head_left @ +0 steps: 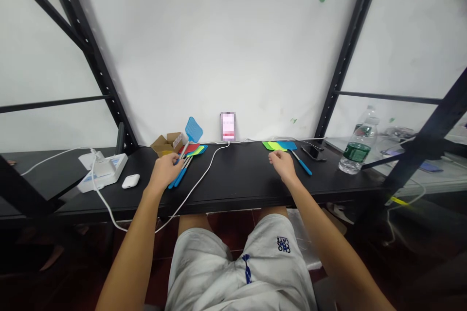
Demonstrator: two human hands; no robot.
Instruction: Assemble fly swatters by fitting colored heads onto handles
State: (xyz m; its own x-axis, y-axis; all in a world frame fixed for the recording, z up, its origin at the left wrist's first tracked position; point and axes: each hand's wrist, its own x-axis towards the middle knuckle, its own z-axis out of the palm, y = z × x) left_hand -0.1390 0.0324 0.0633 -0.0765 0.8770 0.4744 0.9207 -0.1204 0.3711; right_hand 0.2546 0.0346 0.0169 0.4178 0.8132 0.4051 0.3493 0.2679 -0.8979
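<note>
Hands apart. L hand [166, 170] clamped on fly swatter [193, 129] bunch, head up; R hand [283, 165] loosely curled, empty, just beside blue swatter [301, 166], black desk [233, 180] under both.

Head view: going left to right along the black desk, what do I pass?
White power strip, white earbud case, left hand, blue fly swatter head, upright phone, right hand, blue fly swatter handle, plastic water bottle.
</note>
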